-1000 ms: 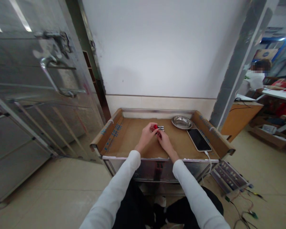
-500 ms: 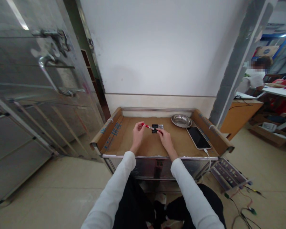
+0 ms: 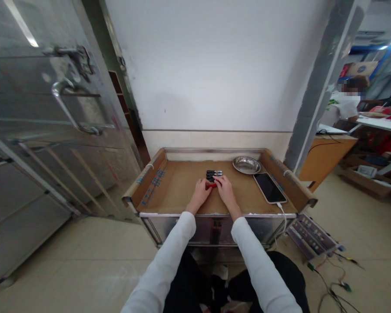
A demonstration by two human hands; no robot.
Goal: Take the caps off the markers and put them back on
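Both of my hands meet over the cardboard-covered surface near its middle. A short red marker pen [image 3: 212, 185] lies level between them. My left hand [image 3: 201, 190] has its fingers closed on the left end of the pen. At its right end my right hand [image 3: 223, 187] pinches it, hiding that part. Just beyond the fingertips, several black marker pens [image 3: 214, 173] with pale labels lie side by side in a row. The nearest ones are partly covered by my right fingers.
A round steel dish [image 3: 246, 165] stands at the back right of the cardboard lining [image 3: 172, 187]. In front of it lies a phone [image 3: 270, 188] with a white cable. Raised cardboard sides edge the cart. A person [image 3: 345, 102] sits far off at the right.
My left hand has moved right and toward me with the red marker, which now lies level between both hands. My right hand has shifted from the black pens onto the red one.
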